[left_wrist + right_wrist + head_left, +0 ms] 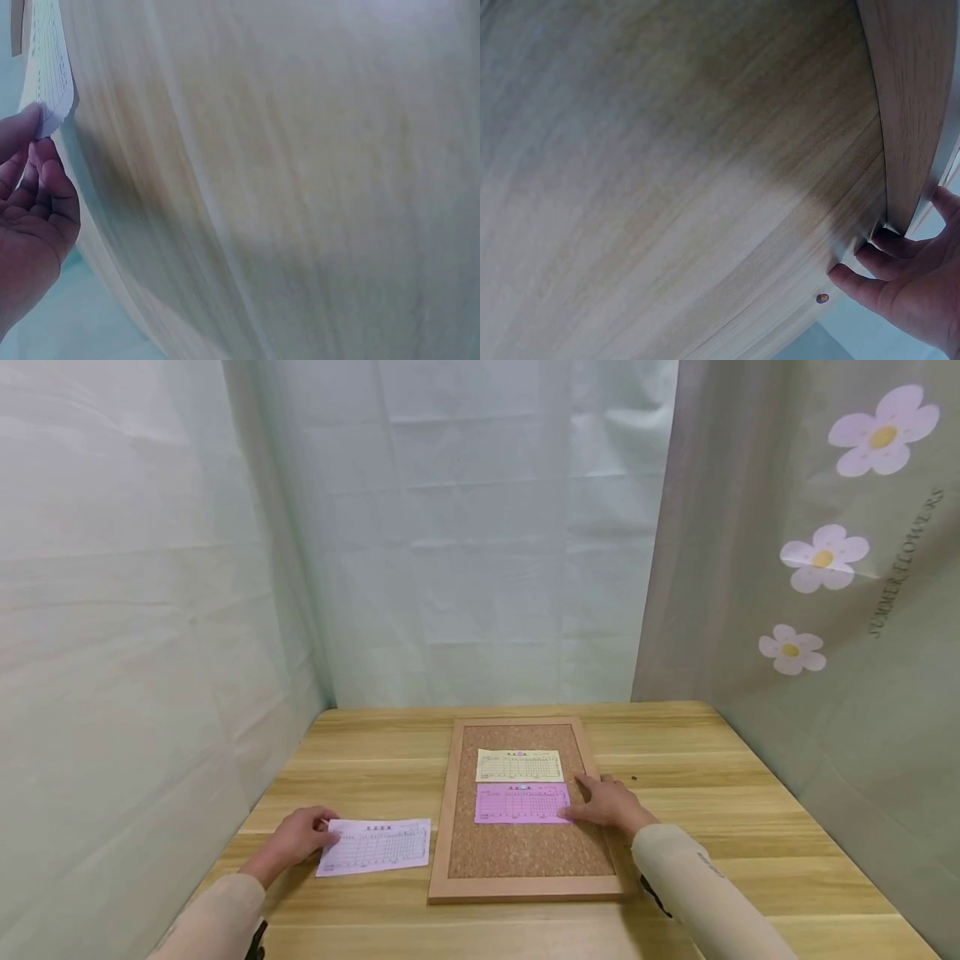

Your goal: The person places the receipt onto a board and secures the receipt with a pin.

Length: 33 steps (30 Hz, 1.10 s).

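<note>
A white printed form slip (375, 847) is pinched at its left edge between the thumb and fingers of my left hand (298, 834), left of the cork board. In the left wrist view the slip (52, 67) curves up from the fingertips. The wood-framed cork board (517, 856) lies flat on the table. On it a yellow form slip (519, 767) lies above a pink form slip (517, 804). My right hand (606, 802) rests at the board's right side, its thumb on the pink slip's right edge. In the right wrist view, other fingers lie by the wooden frame (915, 97).
The wooden table (360, 927) runs under everything. A small round-headed object, perhaps a pin (822, 298), lies right of the board. Pale curtains (480, 568) stand behind and on both sides; the right one bears printed flowers (821, 558).
</note>
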Available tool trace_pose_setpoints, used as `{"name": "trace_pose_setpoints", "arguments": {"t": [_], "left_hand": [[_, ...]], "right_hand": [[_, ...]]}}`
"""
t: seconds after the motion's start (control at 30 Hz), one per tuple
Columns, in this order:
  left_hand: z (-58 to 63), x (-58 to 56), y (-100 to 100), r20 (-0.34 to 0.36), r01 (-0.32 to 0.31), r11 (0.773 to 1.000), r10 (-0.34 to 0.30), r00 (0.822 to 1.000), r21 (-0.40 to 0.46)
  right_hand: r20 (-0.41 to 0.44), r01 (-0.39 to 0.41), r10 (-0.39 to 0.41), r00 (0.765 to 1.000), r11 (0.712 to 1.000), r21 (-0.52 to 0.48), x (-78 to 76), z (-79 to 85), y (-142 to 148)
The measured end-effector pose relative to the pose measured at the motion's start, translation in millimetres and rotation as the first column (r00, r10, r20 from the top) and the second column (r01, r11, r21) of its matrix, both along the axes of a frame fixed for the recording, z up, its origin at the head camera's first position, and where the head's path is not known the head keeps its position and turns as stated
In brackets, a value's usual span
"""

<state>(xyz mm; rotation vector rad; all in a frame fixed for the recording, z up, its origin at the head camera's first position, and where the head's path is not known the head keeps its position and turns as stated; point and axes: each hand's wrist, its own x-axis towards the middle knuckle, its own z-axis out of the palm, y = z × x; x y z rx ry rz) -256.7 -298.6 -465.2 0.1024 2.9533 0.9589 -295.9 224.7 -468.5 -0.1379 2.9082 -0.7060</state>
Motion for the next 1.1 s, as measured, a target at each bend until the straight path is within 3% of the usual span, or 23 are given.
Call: {"name": "trace_pose_setpoints", "arguments": {"t": [0.6,0.93,1.1], "left_hand": [[10.3,-1.5,-4,-0.120,-0.006,0.998,0.014,0.993,0.069],[19.4,-5.2,-5,-0.067,-0.050,0.989,0.060,0.996,0.140],[27.6,-8.0,-1,-0.080,-0.040,0.982,0.056,0.995,0.184]], "right_hand": [[0.006,-0.018,0.018,1.000,1.000,-0.010,2.6,1.2,3],[0.038,-0.052,0.051,0.998,0.999,0.009,-0.3,5.5,5],[0.031,-0.073,0.072,0.997,0.997,0.036,-3.1,7.3,6]]}}
